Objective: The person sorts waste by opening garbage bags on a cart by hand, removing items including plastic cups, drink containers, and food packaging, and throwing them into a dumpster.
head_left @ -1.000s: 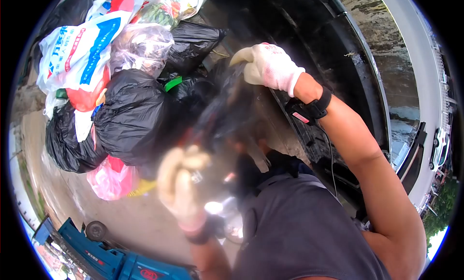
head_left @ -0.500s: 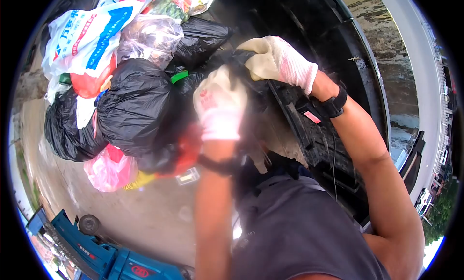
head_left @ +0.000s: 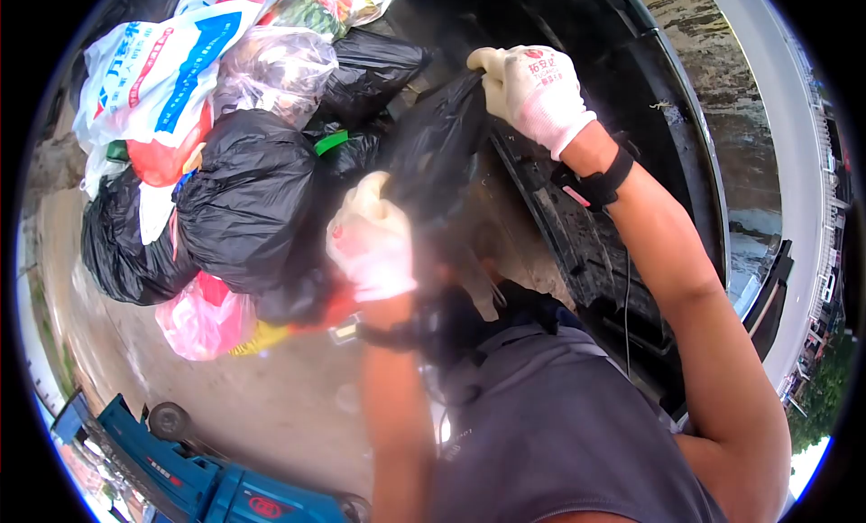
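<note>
A black plastic bag (head_left: 437, 148) is stretched between my two gloved hands and hangs thin and loose. My right hand (head_left: 536, 94), in a white work glove with red print, pinches its upper right corner. At its lower left edge my left hand (head_left: 372, 237) is closed on it, the glove a little blurred. Just left of that hand sits a full, knotted black garbage bag (head_left: 253, 198). A green strip (head_left: 332, 142) lies behind the hands, between black bags.
Several filled bags are piled on the left, including a white printed bag (head_left: 167, 72) and a pink bag (head_left: 206, 320). A black bin (head_left: 577, 36) with a raised rim is on the right. A blue vehicle (head_left: 244, 496) stands at the lower left.
My hands have moved apart: the right up and to the right, the left down and to the left. The black plastic bag is now spread out between them.
</note>
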Demonstrator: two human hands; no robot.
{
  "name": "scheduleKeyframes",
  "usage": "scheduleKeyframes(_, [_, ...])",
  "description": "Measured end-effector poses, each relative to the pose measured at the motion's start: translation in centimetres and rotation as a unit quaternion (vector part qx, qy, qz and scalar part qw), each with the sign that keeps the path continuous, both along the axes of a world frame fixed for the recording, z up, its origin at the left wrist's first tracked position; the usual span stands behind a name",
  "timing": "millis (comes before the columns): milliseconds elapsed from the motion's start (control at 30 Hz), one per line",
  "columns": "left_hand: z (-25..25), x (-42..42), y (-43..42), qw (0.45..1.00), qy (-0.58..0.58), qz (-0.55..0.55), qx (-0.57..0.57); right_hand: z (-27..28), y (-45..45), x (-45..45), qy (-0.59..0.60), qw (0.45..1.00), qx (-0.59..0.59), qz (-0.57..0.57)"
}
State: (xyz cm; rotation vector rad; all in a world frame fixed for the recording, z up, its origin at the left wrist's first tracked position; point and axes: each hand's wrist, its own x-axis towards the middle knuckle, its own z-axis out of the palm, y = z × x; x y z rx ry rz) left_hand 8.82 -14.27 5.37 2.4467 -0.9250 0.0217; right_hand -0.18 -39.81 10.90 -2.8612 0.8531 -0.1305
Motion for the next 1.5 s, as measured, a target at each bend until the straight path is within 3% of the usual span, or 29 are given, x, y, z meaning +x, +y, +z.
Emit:
scheduleKeyframes(67, [-0.8,-0.1,1.2,1.0,0.01,0.005,-0.014,-1.5,-1.2,-0.2,0.003,1.0,-0.021,0.014])
scheduleKeyframes(167, [-1.3,-0.2,2.3,0.99,0.096,0.1,-0.022,-2.6,-1.5,-0.4,0.025,0.999,-0.022,-0.012])
scheduleKeyframes(200, [-1.7,0.0,2.2,0.974,0.175,0.137,-0.028,-2.5,-1.5,-0.4,0.019,1.0,-0.009,-0.022])
scheduleKeyframes(333, [-1.3,0.7,2.3,0.982,0.155,0.09,-0.057,-1.5,-0.5,-1.0,0.001,0.998,0.042,-0.047])
scheduleKeyframes(400, [-0.5,1.0,2.1,0.951,0.269,0.075,-0.131,-0.6,-0.3,-0.9,0.0,0.996,0.067,-0.065])
scheduleKeyframes(467, [0.2,1.2,2.3,0.929,0.293,0.03,-0.225,-0.1,-0.4,-1.1,-0.012,0.994,0.085,-0.073])
scheduleKeyframes(567, [2.9,0.8,0.7,0.932,0.22,0.07,-0.281,0.4,-0.6,-1.2,-0.023,0.992,0.103,-0.074])
scheduleKeyframes(600, [4.8,0.4,-2.0,0.97,0.143,0.021,-0.195,0.5,-0.5,-1.2,-0.023,0.991,0.109,-0.071])
scheduleKeyframes(633, [3.5,0.6,-3.6,0.982,0.044,-0.041,-0.178,0.5,-0.5,-1.2,-0.031,0.991,0.109,-0.068])
scheduleKeyframes(700, [2.0,0.5,-6.5,0.995,-0.086,-0.045,-0.015,0.6,-0.5,-1.2,-0.045,0.991,0.11,-0.062])
scheduleKeyframes(767, [-2.4,1.9,-7.1,0.995,-0.049,-0.049,0.077,0.6,-1.0,-1.5,-0.034,0.993,0.1,-0.058])
scheduleKeyframes(800, [-2.4,3.2,-7.0,0.987,0.031,-0.05,0.146,0.6,-1.4,-1.7,-0.028,0.993,0.095,-0.058])
scheduleKeyframes(900, [-2.3,4.3,-5.6,0.992,0.085,0.015,0.094,0.4,-2.3,-2.1,0.027,0.992,0.108,-0.066])
scheduleKeyframes(1033, [-1.4,3.7,-5.6,0.979,0.191,0.059,0.037,0.4,0.6,-2.0,-0.204,0.974,-0.072,0.067])
scheduleKeyframes(1133, [-1.8,2.9,-5.5,0.969,0.232,0.045,-0.065,1.1,5.7,-0.9,-0.343,0.917,-0.023,0.203])
scheduleKeyframes(1200, [-4.4,2.9,-5.1,0.945,0.263,0.035,-0.193,-1.1,8.5,-0.4,-0.256,0.942,0.073,0.202])
scheduleKeyframes(1233, [-5.7,3.4,-5.0,0.909,0.334,0.057,-0.244,-3.4,8.7,-0.4,-0.256,0.946,0.094,0.176])
scheduleKeyframes(1300, [-6.1,4.0,-4.8,0.89,0.36,0.099,-0.263,-7.5,9.6,-0.8,-0.201,0.959,0.186,0.078])
scheduleKeyframes(1400, [-6.1,4.7,-4.4,0.828,0.432,0.16,-0.319,-8.7,8.4,-2.1,0.174,0.952,0.209,0.142])
scheduleKeyframes(1500, [-6.1,4.7,-4.1,0.769,0.502,0.161,-0.361,-6.3,7.6,-4.2,0.113,0.951,0.283,0.052])
